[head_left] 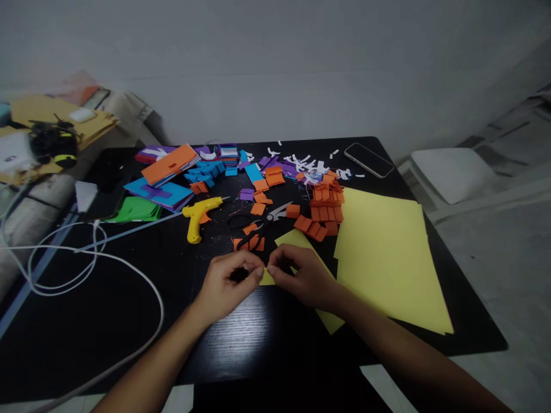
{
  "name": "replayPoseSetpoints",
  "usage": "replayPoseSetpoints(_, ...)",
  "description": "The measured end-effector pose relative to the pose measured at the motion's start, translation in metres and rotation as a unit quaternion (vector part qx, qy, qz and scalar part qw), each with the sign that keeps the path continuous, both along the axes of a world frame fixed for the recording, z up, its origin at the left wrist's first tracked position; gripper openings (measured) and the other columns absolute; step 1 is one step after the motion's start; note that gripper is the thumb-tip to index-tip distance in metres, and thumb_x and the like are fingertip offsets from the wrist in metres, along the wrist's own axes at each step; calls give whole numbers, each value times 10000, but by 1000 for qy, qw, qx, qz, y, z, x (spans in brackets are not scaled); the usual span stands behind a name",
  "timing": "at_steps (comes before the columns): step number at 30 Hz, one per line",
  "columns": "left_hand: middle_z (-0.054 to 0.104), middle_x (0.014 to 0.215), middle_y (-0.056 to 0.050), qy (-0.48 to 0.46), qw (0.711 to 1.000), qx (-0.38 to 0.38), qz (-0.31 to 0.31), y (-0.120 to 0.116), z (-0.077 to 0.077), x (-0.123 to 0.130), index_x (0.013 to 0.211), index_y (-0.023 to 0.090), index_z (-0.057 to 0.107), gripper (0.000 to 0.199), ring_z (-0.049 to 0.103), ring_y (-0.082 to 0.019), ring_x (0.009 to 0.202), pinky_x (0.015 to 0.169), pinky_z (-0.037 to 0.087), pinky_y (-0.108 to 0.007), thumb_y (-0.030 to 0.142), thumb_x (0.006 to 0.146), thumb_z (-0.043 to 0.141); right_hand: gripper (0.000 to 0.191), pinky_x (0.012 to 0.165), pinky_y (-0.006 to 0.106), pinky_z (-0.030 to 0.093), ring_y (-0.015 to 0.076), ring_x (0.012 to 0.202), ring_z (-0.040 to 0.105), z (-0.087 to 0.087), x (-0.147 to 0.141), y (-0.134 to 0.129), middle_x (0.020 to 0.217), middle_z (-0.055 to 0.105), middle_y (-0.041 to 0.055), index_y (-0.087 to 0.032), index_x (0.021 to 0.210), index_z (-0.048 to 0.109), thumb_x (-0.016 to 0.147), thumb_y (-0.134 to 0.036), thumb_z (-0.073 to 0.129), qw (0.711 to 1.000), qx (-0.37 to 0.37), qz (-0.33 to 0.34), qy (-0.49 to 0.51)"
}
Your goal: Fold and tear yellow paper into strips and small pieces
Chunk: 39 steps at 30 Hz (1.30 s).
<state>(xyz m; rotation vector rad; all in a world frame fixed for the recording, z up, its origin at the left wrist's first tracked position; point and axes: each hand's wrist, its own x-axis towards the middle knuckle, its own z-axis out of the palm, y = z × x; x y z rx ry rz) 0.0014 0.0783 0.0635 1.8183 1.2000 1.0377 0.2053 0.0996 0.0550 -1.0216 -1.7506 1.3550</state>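
Observation:
A small piece of yellow paper (267, 279) is pinched between my two hands near the middle of the table. My left hand (230, 281) closes thumb and forefinger on its left side. From the right, my right hand (301, 275) pinches its upper edge. Under my right hand and wrist lies a yellow paper strip (330, 321), partly covered. Black-handled scissors (275, 214) rest just beyond my hands, blades partly apart, among folded orange paper pieces (310, 228). A yellow glue gun (200, 218) lies on its side to the left of the scissors.
Large yellow sheets (387, 264) are stacked at the right. Behind are white paper scraps (305, 163), blue folded pieces (205, 173), an orange card (170, 165), green paper (136, 209) and a phone (369, 160). A white cable (161, 310) loops across the table's left side. A white stool (447, 172) stands right.

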Motion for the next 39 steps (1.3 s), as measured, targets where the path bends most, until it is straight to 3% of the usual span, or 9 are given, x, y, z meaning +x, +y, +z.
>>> replayPoseSetpoints(11, 681, 633, 18, -17, 1000, -23, 11, 0, 1, -2, 771, 178, 728, 125, 623, -103, 566, 564, 483, -188, 198, 888, 687, 97, 565, 230, 381, 108, 602, 501, -1, 1, 1, 694, 603, -22, -182, 819, 656, 879, -258, 648, 1000, -7, 3, 3)
replayPoseSetpoints(19, 740, 713, -6, -93, 989, -76, 91, 6, -2, -12, 850, 179, 717, 110, 667, -117, 608, 593, 517, -199, 235, 933, 671, 126, 619, 253, 449, 132, 670, 580, 0, 7, 8, 760, 660, 2, -195, 819, 658, 894, -295, 674, 996, -14, -77, 31)
replayPoseSetpoints(24, 734, 792, -10, -67, 996, -28, 48, 0, -9, -3, 985, 187, 728, 75, 676, -124, 681, 659, 553, -215, 211, 929, 685, 186, 605, 268, 514, 139, 628, 641, -5, -1, 3, 783, 678, 6, -197, 892, 682, 909, -379, 718, 990, -97, -71, 80)
replayPoseSetpoints(28, 739, 917, -40, -50, 999, -6, 11, 0, -10, -3, 1209, 187, 693, 290, 686, -144, 763, 736, 579, -256, 184, 920, 684, 305, 563, 281, 567, 153, 609, 673, -9, -5, 3, 800, 683, 12, -194, 909, 688, 884, -488, 764, 975, -156, -84, 134)
replayPoseSetpoints(31, 727, 917, -46, -40, 999, -4, -1, 1, -8, -4, 1254, 186, 680, 345, 678, -153, 772, 731, 574, -267, 175, 909, 686, 337, 583, 296, 608, 171, 680, 688, -10, -4, 4, 846, 701, 31, -192, 940, 727, 870, -517, 777, 971, -173, -77, 146)
replayPoseSetpoints(35, 708, 884, -23, -26, 1000, 13, -2, 1, -5, -3, 1256, 204, 679, 364, 660, -142, 738, 694, 559, -252, 163, 894, 691, 285, 712, 340, 647, 202, 852, 710, -8, -2, 5, 981, 733, 54, -217, 1044, 768, 892, -458, 753, 972, -166, -50, 157)
replayPoseSetpoints(39, 673, 824, 4, -1, 999, 34, 3, 0, -5, -3, 1230, 212, 690, 325, 633, -127, 700, 672, 539, -235, 153, 910, 668, 307, 836, 376, 632, 216, 946, 723, -6, 0, 4, 1046, 742, 44, -253, 1144, 745, 839, -286, 754, 970, -172, -16, 171)
